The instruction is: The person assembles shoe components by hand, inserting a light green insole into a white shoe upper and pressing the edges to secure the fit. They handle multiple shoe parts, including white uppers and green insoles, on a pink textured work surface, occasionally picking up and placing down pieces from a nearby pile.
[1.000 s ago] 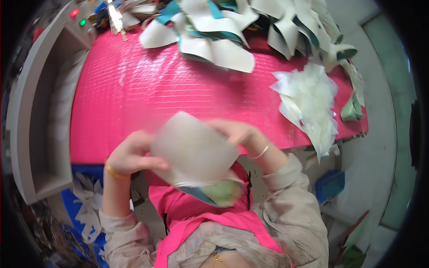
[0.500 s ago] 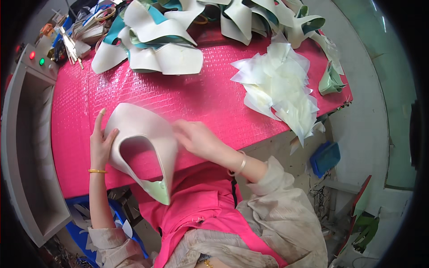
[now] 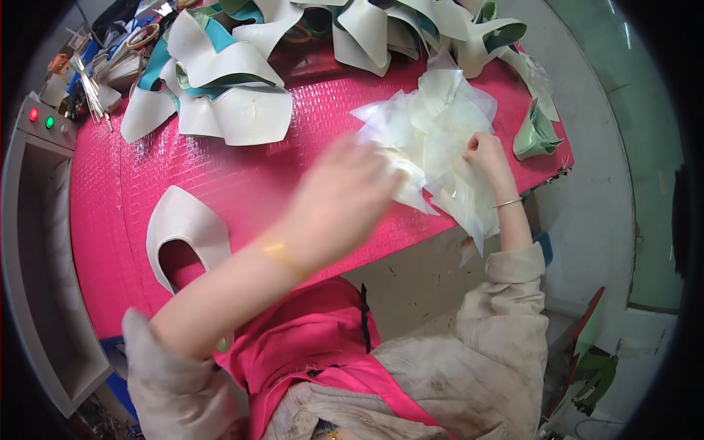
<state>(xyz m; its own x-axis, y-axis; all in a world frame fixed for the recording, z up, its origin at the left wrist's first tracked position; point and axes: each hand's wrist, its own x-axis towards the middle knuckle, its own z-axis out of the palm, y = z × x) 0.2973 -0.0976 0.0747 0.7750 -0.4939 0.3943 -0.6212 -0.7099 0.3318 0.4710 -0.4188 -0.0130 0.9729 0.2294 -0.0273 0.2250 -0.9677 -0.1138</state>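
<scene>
- Pink textured sheeting covers your table point(image 3: 235, 176), which stands on a pale grey floor point(image 3: 623, 191).
- A grey machine point(image 3: 37, 242) with a red and a green button sits along your left.
- Cream and teal cut pieces point(image 3: 220, 88) are heaped at the far edge; no bins show.
- A cream shoe piece point(image 3: 187, 227) lies flat near you, released.
- Your left hand point(image 3: 341, 194) is blurred over the table; I cannot tell its grip.
- Your right hand point(image 3: 484, 150) pinches a sheet in the pile of thin white sheets point(image 3: 429, 139).
</scene>
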